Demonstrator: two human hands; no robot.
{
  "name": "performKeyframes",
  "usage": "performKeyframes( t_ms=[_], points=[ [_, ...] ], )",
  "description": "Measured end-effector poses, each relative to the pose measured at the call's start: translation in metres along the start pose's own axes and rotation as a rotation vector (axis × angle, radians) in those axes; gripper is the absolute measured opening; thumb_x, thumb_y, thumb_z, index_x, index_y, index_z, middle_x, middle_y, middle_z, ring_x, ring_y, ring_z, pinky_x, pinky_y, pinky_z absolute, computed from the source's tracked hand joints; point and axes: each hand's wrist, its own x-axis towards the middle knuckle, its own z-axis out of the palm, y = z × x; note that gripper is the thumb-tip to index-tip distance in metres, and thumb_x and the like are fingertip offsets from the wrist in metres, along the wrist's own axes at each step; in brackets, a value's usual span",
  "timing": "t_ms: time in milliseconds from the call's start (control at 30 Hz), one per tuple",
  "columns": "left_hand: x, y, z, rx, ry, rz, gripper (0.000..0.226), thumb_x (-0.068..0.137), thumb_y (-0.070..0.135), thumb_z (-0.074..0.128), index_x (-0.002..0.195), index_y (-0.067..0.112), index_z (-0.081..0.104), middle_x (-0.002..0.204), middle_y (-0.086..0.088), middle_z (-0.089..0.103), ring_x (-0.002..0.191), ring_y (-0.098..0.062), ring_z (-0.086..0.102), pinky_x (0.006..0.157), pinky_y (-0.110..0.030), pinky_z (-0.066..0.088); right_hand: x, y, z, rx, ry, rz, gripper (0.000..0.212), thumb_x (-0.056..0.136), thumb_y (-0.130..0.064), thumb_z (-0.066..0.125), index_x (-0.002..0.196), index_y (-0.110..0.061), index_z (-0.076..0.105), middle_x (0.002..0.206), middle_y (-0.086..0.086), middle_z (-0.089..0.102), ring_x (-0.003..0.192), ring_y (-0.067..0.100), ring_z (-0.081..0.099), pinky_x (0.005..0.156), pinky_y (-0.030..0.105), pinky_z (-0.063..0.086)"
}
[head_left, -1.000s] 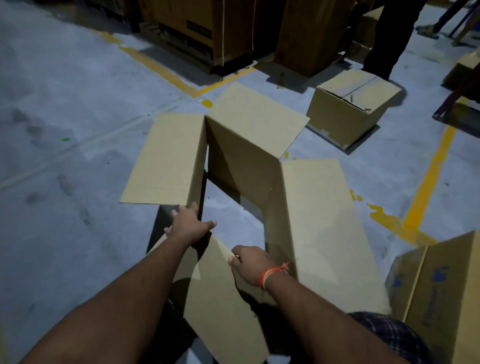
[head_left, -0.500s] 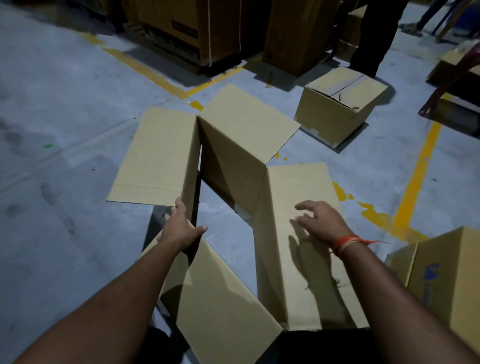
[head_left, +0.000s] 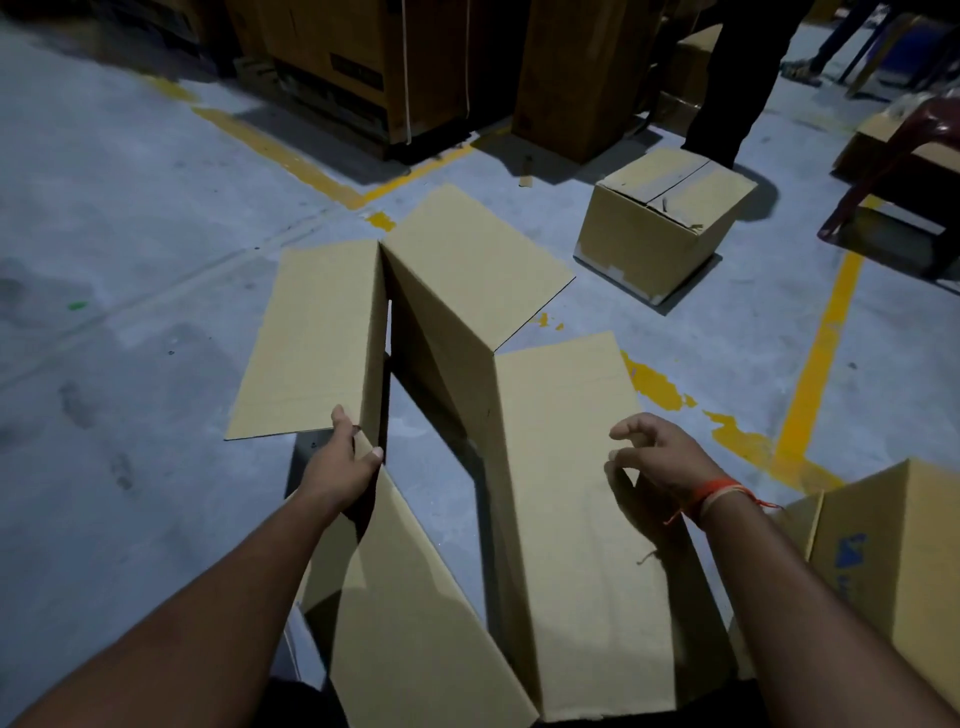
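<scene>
An unfolded brown cardboard box (head_left: 467, 291) stands on the grey floor in front of me, all its flaps spread outward and the floor showing through its open middle. My left hand (head_left: 343, 462) grips the box's near left corner, thumb on the inside. My right hand (head_left: 654, 457), with an orange thread at the wrist, hovers just above the right flap (head_left: 566, 415) with fingers loosely curled and holding nothing. The near flap (head_left: 415, 613) slopes down toward me.
A closed cardboard box (head_left: 660, 223) sits on the floor at the back right. Another box (head_left: 893, 551) with blue print stands at my right. Large cartons (head_left: 374, 67) line the back, with a standing person's dark legs (head_left: 727, 83) and a red chair (head_left: 904, 156). Yellow lines (head_left: 815, 364) mark the floor.
My right hand left the near flap, moved right over the right flap, and now sits lifted slightly with fingers curled. My left hand kept its grip on the left corner.
</scene>
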Motion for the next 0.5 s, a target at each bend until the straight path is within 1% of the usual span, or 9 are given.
performKeyframes(
  t_ms=[100,167,200,233,300,367,400,467,500],
  points=[
    [0.003,0.006,0.003,0.016,-0.066,0.062,0.086,0.104,0.023,0.051,0.16,0.035,-0.013,0.158,-0.015,0.042,0.141,-0.037,0.043,0.113,-0.048,0.041,-0.004,-0.016,0.013,0.023,-0.11,-0.121,0.023,0.084,0.005,0.07,0.097,-0.013,0.069,0.102,-0.001,0.07,0.1,0.012,0.063,0.082,0.021,0.046],
    [0.002,0.012,0.01,0.05,-0.11,0.105,0.088,0.104,0.018,0.052,0.16,0.036,-0.014,0.153,-0.014,0.049,0.138,-0.034,0.048,0.109,-0.043,0.042,-0.008,-0.025,0.026,0.025,-0.201,-0.18,0.026,0.083,0.005,0.072,0.095,-0.018,0.07,0.106,-0.004,0.073,0.1,0.012,0.064,0.085,0.024,0.048],
    [0.001,0.015,0.013,0.058,-0.122,0.13,0.09,0.103,0.016,0.053,0.16,0.036,-0.014,0.152,-0.012,0.05,0.139,-0.032,0.048,0.111,-0.041,0.042,-0.009,-0.029,0.035,0.019,-0.235,-0.203,0.028,0.082,0.004,0.072,0.094,-0.021,0.07,0.106,-0.006,0.073,0.099,0.012,0.065,0.087,0.027,0.049],
    [0.001,0.017,0.017,0.056,-0.122,0.143,0.092,0.102,0.015,0.054,0.16,0.037,-0.014,0.154,-0.01,0.049,0.142,-0.03,0.046,0.113,-0.041,0.041,-0.01,-0.033,0.043,0.006,-0.253,-0.227,0.03,0.082,0.004,0.072,0.095,-0.023,0.07,0.106,-0.009,0.073,0.101,0.011,0.065,0.089,0.027,0.048],
    [0.002,0.02,0.02,0.034,-0.099,0.139,0.097,0.101,0.015,0.059,0.16,0.038,-0.015,0.156,-0.006,0.047,0.145,-0.026,0.042,0.116,-0.039,0.038,-0.011,-0.041,0.058,-0.047,-0.258,-0.265,0.034,0.082,0.006,0.07,0.095,-0.026,0.069,0.108,-0.011,0.071,0.107,0.007,0.063,0.091,0.02,0.045],
    [0.005,0.019,0.019,0.012,-0.05,0.101,0.103,0.098,0.016,0.064,0.16,0.037,-0.016,0.154,-0.006,0.049,0.145,-0.024,0.043,0.117,-0.038,0.037,-0.01,-0.05,0.069,-0.092,-0.224,-0.285,0.038,0.08,0.009,0.066,0.094,-0.027,0.068,0.11,-0.011,0.07,0.108,0.006,0.062,0.088,0.014,0.044],
    [0.006,0.018,0.019,0.006,-0.016,0.074,0.108,0.096,0.019,0.068,0.159,0.037,-0.017,0.152,-0.007,0.051,0.143,-0.026,0.046,0.116,-0.04,0.038,-0.008,-0.054,0.073,-0.118,-0.209,-0.285,0.04,0.078,0.009,0.065,0.092,-0.028,0.068,0.11,-0.011,0.07,0.107,0.007,0.062,0.086,0.014,0.046],
    [0.005,0.011,0.016,0.003,0.046,0.003,0.12,0.09,0.029,0.076,0.157,0.036,-0.022,0.149,-0.013,0.054,0.136,-0.032,0.051,0.11,-0.041,0.045,-0.003,-0.06,0.078,-0.185,-0.197,-0.264,0.043,0.076,0.008,0.062,0.089,-0.032,0.068,0.11,-0.009,0.069,0.103,0.012,0.063,0.085,0.024,0.051],
    [0.003,0.007,0.014,-0.002,0.067,-0.05,0.127,0.086,0.034,0.081,0.157,0.034,-0.024,0.149,-0.016,0.053,0.134,-0.035,0.052,0.105,-0.04,0.048,-0.001,-0.062,0.079,-0.226,-0.197,-0.253,0.043,0.074,0.007,0.06,0.089,-0.033,0.068,0.109,-0.009,0.068,0.101,0.015,0.063,0.083,0.027,0.053]
  ],
)
